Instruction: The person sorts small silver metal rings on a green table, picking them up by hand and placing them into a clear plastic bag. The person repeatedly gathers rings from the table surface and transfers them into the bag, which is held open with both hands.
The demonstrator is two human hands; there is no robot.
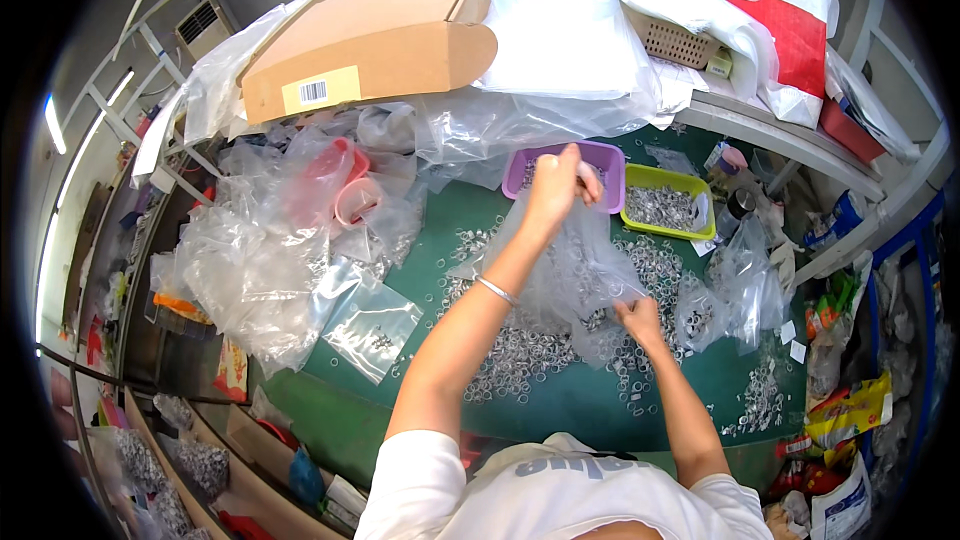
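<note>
A thin clear plastic bag (568, 275) is stretched between my two hands above the green table. My left hand (562, 185) is raised in front of the purple basket (613, 162), its fingers curled closed at the bag's upper part. Lower and to the right, my right hand (638, 320) pinches the bag's edge. Small silver metal rings (520, 365) lie spread in a loose heap under and around the bag. Some rings show near the bag's lower edge; whether they are inside it I cannot tell.
Right of the purple basket, a yellow-green basket (662, 210) holds small metal pieces. Crumpled clear bags (255, 250) pile up at left, near a flat zip bag (375, 325). A cardboard box (370, 35) lies on the shelf at the back. More rings (762, 395) lie at right.
</note>
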